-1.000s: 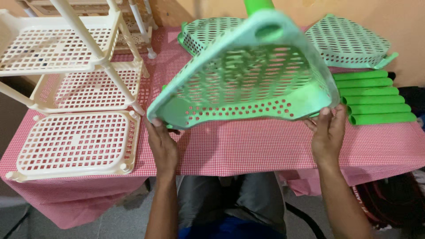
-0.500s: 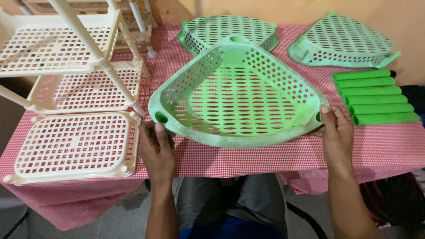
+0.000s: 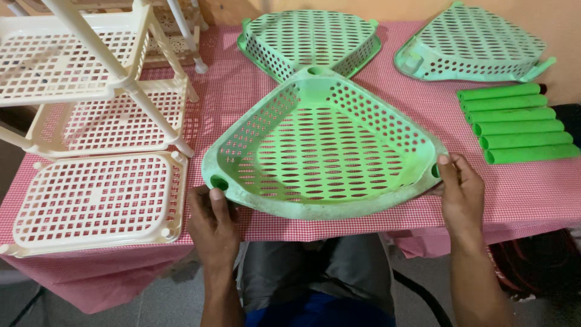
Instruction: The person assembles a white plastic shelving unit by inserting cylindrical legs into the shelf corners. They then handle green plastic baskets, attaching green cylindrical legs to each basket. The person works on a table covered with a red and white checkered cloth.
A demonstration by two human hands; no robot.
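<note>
I am holding the green triangular basket [image 3: 324, 148] open side up on the checked tabletop [image 3: 520, 194], my left hand [image 3: 212, 224] and right hand [image 3: 461, 194] each closed on a near corner.

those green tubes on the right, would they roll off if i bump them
Probably yes. The green tubes look round and smooth, lying side by side on the flat checked tablecloth, so a nudge across their length would likely set them rolling. They look hollow at the ends, so probably light and stiff.
</note>
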